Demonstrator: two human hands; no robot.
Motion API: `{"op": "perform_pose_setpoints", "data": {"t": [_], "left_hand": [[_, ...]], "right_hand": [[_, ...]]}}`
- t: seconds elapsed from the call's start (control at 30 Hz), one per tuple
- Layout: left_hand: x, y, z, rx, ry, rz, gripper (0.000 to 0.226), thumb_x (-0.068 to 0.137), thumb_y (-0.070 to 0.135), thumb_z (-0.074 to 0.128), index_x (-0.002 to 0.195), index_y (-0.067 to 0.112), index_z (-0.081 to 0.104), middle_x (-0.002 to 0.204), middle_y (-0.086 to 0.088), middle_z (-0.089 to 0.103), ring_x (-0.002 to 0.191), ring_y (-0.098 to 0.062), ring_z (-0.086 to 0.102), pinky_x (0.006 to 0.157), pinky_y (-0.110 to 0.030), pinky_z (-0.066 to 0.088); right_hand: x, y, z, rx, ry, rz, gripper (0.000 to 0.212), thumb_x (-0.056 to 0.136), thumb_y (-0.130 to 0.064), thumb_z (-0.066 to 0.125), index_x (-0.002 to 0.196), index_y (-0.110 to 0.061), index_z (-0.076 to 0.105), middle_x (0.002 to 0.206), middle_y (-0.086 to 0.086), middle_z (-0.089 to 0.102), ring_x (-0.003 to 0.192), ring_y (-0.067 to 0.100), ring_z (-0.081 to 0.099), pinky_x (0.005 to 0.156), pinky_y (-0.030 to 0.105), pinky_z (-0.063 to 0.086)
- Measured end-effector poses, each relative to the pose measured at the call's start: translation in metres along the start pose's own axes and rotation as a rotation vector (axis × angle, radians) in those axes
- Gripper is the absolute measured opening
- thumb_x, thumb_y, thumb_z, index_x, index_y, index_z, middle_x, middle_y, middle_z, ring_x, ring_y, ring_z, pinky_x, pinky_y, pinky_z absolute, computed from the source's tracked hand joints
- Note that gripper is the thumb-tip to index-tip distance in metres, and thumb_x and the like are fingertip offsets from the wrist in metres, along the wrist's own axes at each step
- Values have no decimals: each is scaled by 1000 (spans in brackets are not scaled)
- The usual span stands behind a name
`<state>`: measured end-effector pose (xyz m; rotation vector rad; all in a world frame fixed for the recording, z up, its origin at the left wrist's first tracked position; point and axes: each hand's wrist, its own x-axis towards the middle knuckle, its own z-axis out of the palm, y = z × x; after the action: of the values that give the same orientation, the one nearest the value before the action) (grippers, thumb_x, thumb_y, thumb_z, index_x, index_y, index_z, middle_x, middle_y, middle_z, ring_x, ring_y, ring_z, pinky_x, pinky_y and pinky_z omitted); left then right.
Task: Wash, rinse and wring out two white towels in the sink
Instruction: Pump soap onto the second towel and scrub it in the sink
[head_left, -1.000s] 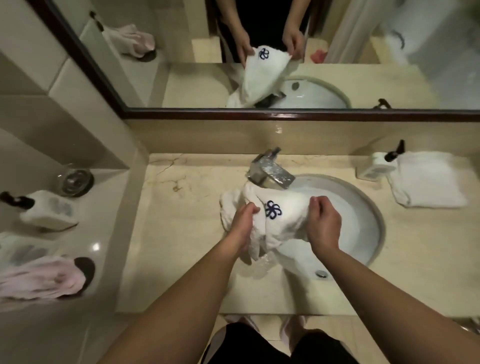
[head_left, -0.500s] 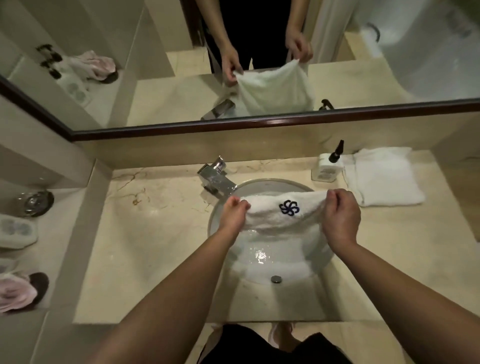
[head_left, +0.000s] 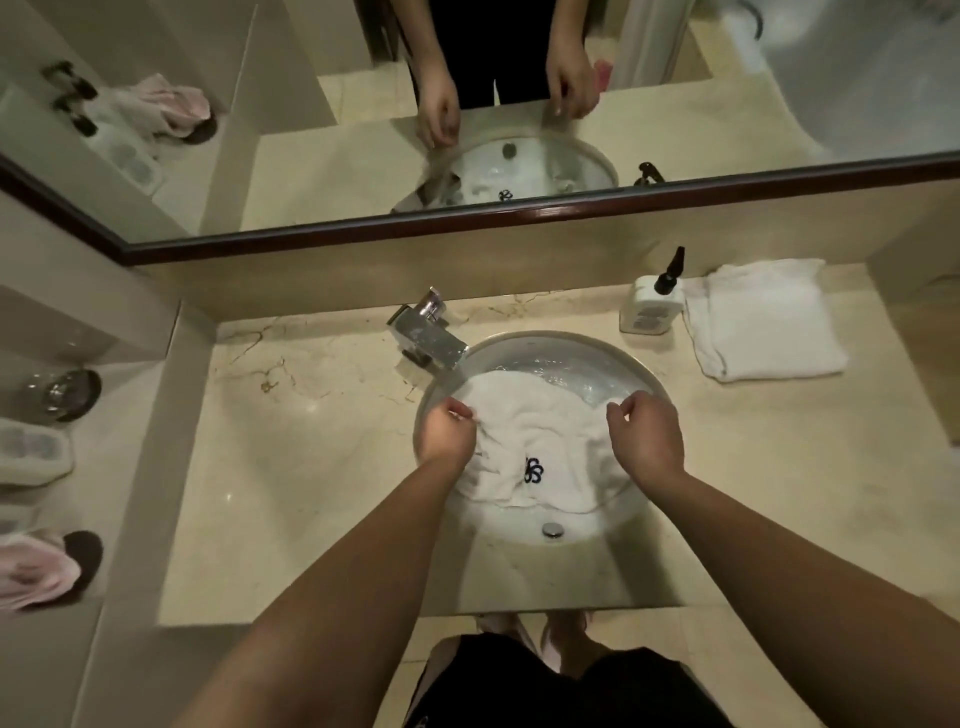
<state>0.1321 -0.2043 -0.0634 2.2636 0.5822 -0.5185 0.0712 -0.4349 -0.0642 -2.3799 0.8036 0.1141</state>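
A white towel (head_left: 524, 441) with a dark blue flower emblem lies crumpled in the round white sink (head_left: 647, 387), which holds some water. My left hand (head_left: 447, 434) is over the sink's left rim and pinches the towel's left edge with curled fingers. Over the towel's right edge hovers my right hand (head_left: 647, 436), its fingers loosely curled with nothing between them. A second white towel (head_left: 763, 319) lies folded on the counter at the right.
The chrome tap (head_left: 428, 338) stands at the sink's back left. A soap bottle with a black pump (head_left: 652, 306) is beside the folded towel. The beige counter (head_left: 311, 467) runs left to a side shelf with bottles and a pink cloth (head_left: 36, 571). The mirror (head_left: 727, 119) is behind.
The towel was held stretched between both hands above the sink; it has now dropped into the basin. Both hands came lower, and the right hand let go.
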Motion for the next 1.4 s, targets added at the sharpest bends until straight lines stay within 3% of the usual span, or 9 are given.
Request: {"op": "perform_pose_setpoints", "data": {"t": [0.07, 0.17, 0.4, 0.7, 0.9, 1.13, 1.23, 1.33, 1.4], "left_hand": [[2, 5, -1, -87, -61, 50, 20, 86, 7, 48, 79, 22, 58, 76, 0, 62, 73, -23, 62, 66, -24, 51], [-2, 20, -1, -158, -202, 141, 16, 87, 3, 56, 93, 17, 62, 71, 0, 59, 50, -12, 48, 39, -17, 36], [-13, 66, 25, -221, -425, 221, 24, 86, 10, 64, 109, 17, 64, 89, -2, 59, 74, -19, 55, 67, -29, 43], [5, 139, 95, -243, -452, 222, 34, 84, 8, 69, 113, 24, 63, 104, -9, 60, 84, -18, 60, 67, -27, 46], [28, 169, 141, -260, -394, 182, 39, 86, 2, 66, 120, 21, 63, 106, -7, 58, 77, -10, 61, 62, -20, 46], [53, 209, 189, -240, -428, 202, 80, 85, -8, 63, 150, 28, 35, 125, -7, 51, 79, -10, 63, 62, -19, 52], [56, 214, 200, -203, -439, 237, 80, 84, -15, 57, 150, 24, 33, 128, -13, 54, 82, -15, 64, 58, -16, 50], [57, 207, 204, -146, -378, 315, 78, 82, -9, 65, 147, 23, 36, 124, -12, 58, 97, -25, 65, 77, -28, 57], [53, 204, 202, -100, -370, 358, 77, 80, 0, 74, 144, 25, 39, 122, -9, 57, 92, -21, 65, 77, -25, 56]], "right_hand": [[-4, -4, 0, -18, 8, 3, 24, 93, -29, 54, 94, -7, 64, 106, 11, 59, 111, 30, 50, 89, 43, 47], [-8, -8, -1, -25, 27, 14, 26, 93, -27, 56, 107, -7, 62, 117, 14, 55, 121, 31, 44, 94, 44, 44], [3, -8, -23, 51, 36, 47, 31, 92, -27, 58, 117, -9, 56, 121, 10, 51, 123, 27, 42, 92, 39, 43], [99, 34, -56, 224, -22, 121, 52, 87, -31, 67, 129, -7, 49, 127, 12, 55, 117, 29, 54, 91, 37, 46], [173, 49, -63, 68, -82, 146, 47, 95, -37, 57, 125, -2, 48, 119, 20, 62, 110, 38, 59, 85, 41, 48], [236, 62, -52, 169, -349, -130, 78, 86, -29, 71, 151, -20, 30, 139, 15, 49, 123, 33, 53, 100, 42, 44], [245, 71, -49, 257, -390, -220, 62, 85, -31, 73, 140, -20, 44, 125, 9, 62, 113, 28, 60, 93, 41, 49], [244, 77, -51, 325, -421, -258, 51, 85, -32, 75, 125, -16, 50, 111, 3, 66, 99, 23, 64, 85, 39, 51], [239, 80, -53, 370, -438, -244, 49, 85, -34, 76, 123, -16, 50, 107, -2, 66, 94, 18, 66, 82, 35, 52]]}}
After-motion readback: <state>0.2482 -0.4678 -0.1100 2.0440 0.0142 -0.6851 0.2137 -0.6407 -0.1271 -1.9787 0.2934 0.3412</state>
